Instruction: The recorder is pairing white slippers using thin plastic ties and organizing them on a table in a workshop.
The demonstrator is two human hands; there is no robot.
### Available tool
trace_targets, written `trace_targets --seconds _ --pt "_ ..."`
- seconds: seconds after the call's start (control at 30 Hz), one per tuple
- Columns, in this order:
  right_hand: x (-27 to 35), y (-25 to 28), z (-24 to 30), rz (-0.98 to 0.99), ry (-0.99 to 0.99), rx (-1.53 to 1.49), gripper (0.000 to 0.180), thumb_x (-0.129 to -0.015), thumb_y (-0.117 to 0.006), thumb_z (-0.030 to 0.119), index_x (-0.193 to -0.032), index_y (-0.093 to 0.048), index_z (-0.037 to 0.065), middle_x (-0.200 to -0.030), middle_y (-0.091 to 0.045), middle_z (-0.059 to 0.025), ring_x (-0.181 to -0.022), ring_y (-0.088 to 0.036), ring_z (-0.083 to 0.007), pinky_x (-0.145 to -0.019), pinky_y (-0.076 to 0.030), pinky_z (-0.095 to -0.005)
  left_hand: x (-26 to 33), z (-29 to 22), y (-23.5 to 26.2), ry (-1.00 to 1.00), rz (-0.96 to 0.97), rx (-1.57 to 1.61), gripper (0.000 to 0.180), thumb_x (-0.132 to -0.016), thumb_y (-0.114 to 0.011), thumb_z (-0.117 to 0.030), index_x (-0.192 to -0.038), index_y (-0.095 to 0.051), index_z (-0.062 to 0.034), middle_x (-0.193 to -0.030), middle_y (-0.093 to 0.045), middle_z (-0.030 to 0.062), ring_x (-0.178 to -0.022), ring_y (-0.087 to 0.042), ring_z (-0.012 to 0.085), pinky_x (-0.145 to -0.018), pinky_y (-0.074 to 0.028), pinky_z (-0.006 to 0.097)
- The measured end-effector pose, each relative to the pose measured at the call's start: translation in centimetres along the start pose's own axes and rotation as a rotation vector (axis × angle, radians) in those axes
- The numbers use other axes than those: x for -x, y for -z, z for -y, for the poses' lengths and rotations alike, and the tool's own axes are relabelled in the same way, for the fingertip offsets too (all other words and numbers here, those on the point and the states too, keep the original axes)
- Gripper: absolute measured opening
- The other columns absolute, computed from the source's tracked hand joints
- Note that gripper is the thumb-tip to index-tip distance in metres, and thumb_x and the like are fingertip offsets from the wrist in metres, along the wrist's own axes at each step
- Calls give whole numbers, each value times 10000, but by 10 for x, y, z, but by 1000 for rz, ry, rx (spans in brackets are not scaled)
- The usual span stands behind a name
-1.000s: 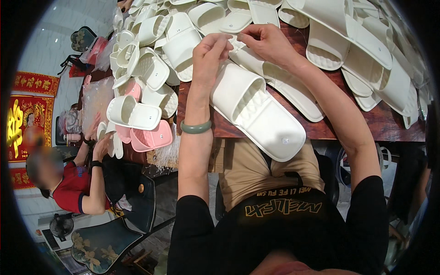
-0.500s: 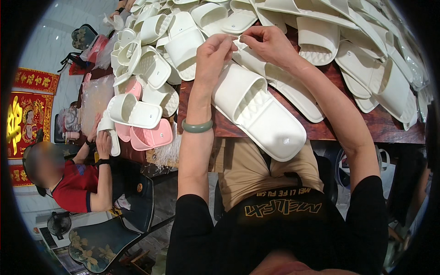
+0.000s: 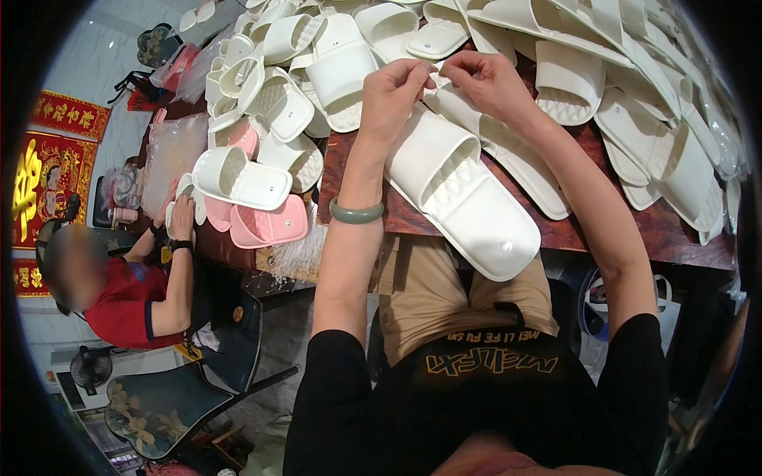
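My left hand [image 3: 395, 103] is closed in a pinch above the table, with a green bangle [image 3: 355, 213] on that wrist. Close by on its right, my right hand [image 3: 492, 86] pinches too, and the fingertips of both nearly meet. Whatever is between them is too small to make out. Just below the hands lies a white slipper [image 3: 436, 155], its sole end jutting over the table's near edge and a small round mark on it. Another white slipper [image 3: 524, 163] rests beside it, partly beneath my right forearm.
White slippers [image 3: 567, 75] are heaped across the back of the dark red wooden table [image 3: 413, 213]. Pink slippers [image 3: 274, 224] lie at the left, near a bundle of white strands [image 3: 298, 258]. A co-worker in a red shirt [image 3: 139, 305] sits there, hands on a white slipper.
My hands keep the same pinch, fingertips close together. The whole view has shifted slightly, so the table and slippers appear farther right. The co-worker's hands have moved a little on their slipper.
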State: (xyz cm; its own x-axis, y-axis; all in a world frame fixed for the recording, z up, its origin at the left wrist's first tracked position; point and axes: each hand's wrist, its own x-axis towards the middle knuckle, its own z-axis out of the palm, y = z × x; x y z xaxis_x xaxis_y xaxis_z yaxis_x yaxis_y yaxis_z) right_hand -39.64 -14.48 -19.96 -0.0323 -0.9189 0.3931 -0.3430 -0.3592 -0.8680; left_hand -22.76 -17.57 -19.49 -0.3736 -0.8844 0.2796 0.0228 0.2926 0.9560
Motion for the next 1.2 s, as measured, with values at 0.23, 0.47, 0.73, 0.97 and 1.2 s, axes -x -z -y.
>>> trace_targets --seconds 0.23,0.47,0.73,0.97,1.2 --pt "0 1 -1 60 -82 -109 211 -834 -577 188 -883 -656 0 -611 -552 12 -487 -419 -24 -437 -324 -198 -1 4 1 -13 -17 13 163 -880 -593 -137 -929 -659 3 -722 -616 15 -589 -473 40 -517 -359 159" --pt "1 2 -1 -4 -32 -21 211 -832 -573 196 -859 -658 4 -601 -541 13 -497 -424 -27 -446 -327 -204 -2 4 -1 -9 -3 4 156 -877 -591 -120 -930 -663 8 -720 -618 19 -591 -472 40 -517 -360 164" --pt "1 4 6 145 -179 -84 187 -871 -569 187 -908 -635 16 -653 -521 58 -540 -398 1 -462 -298 -173 0 3 1 -9 -6 6 156 -872 -597 -119 -927 -665 11 -725 -622 22 -590 -472 39 -523 -366 166" --pt "1 3 5 67 -103 37 199 -868 -568 199 -901 -636 15 -670 -543 53 -542 -414 -2 -461 -310 -176 -1 4 1 -13 17 11 153 -872 -598 -113 -922 -665 15 -727 -627 31 -596 -477 45 -532 -375 169" --pt "0 2 6 14 -43 89 249 -801 -593 226 -858 -659 -8 -602 -594 -53 -534 -488 -86 -530 -414 -261 0 4 2 4 45 -65 158 -871 -599 -124 -909 -664 15 -718 -622 28 -593 -479 43 -536 -379 164"
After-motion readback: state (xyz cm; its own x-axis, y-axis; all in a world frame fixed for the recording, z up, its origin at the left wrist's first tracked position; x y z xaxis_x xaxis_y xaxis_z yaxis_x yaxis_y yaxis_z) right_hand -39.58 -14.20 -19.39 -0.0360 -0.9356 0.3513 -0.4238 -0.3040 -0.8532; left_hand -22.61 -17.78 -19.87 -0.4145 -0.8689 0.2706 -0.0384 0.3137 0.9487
